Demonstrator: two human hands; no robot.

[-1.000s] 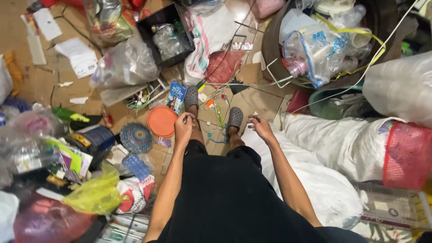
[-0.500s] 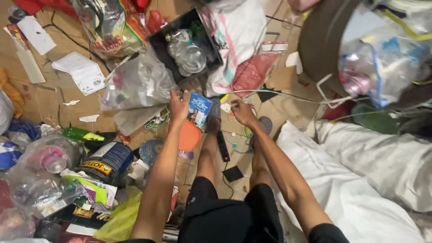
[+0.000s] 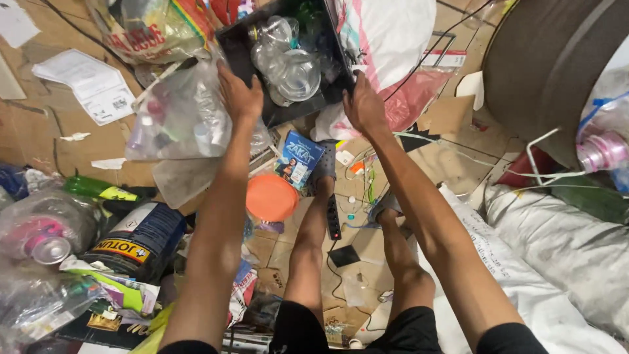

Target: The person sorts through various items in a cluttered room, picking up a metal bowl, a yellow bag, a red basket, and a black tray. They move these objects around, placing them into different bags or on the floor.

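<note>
I see a crate (image 3: 239,49) lying ahead of me on the floor, with crushed bottles (image 3: 288,65) in it. My left hand (image 3: 239,95) sits on its near left edge, my right hand (image 3: 363,105) on its near right corner. A clear bag (image 3: 177,118) lies just left of the crate, a sack (image 3: 386,33) to its right. Between my arms, nearer me, a booklet (image 3: 300,159) lies beside a round lid (image 3: 272,196). A paint can (image 3: 141,239) lies at left.

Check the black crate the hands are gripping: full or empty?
Partly full. The black crate holds clear plastic bottles and cups; the left hand and right hand grip its near rim.
</note>
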